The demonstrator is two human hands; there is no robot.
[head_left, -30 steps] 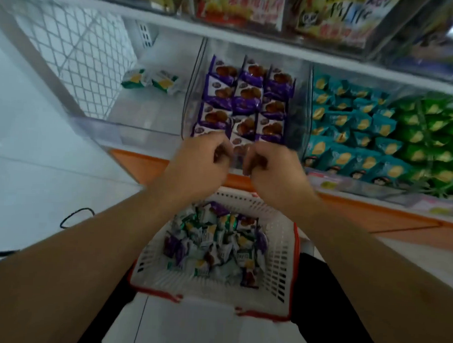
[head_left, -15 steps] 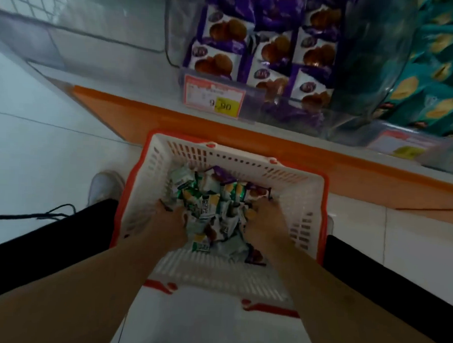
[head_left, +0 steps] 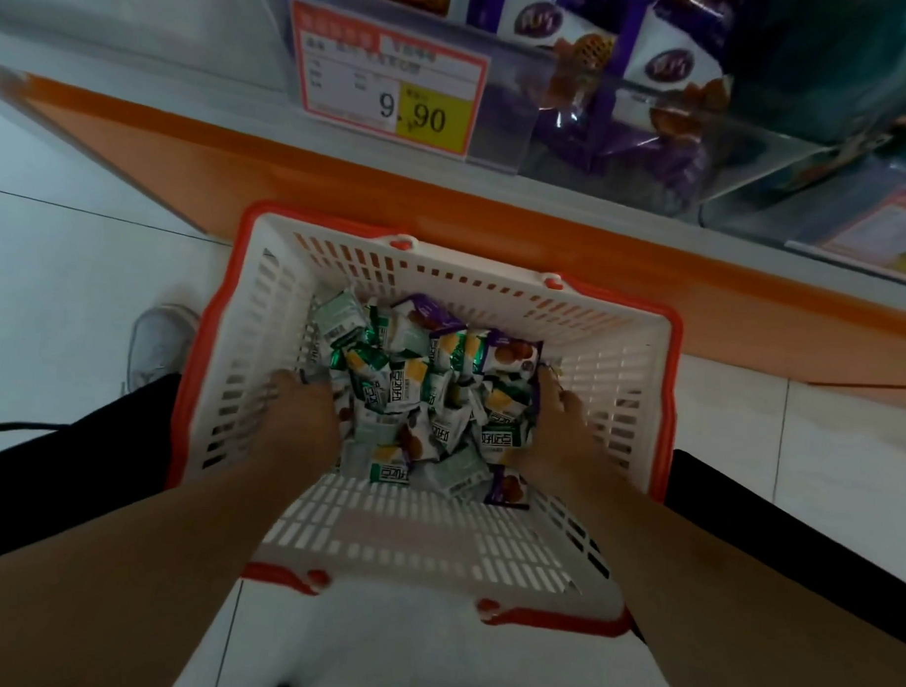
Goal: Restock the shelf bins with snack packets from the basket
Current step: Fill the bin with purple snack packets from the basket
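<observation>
On the far left a pale shoe (head_left: 155,343) rests on the floor tiles, just beside the basket (head_left: 619,380). The left hand (head_left: 304,415) is down in the basket at the left edge of the packets (head_left: 418,393), fingers buried under them, so I cannot tell whether it has hold of any. The packets lie heaped in the middle of the basket floor, mostly green and white with a few purple ones, pointing every which way; no shared long axis, though several in the centre stand roughly on end. They look light, crinkly and slick, soft enough to crush, so scooping a loose handful from below or pinching a sealed end would likely serve best. The right hand (head_left: 556,429) presses against the heap's right side, fingers curled in among the packets, grip likewise hidden. Above, the purple bin (head_left: 654,119) sits behind a price tag (head_left: 393,79) on the orange shelf edge (head_left: 343,185).
</observation>
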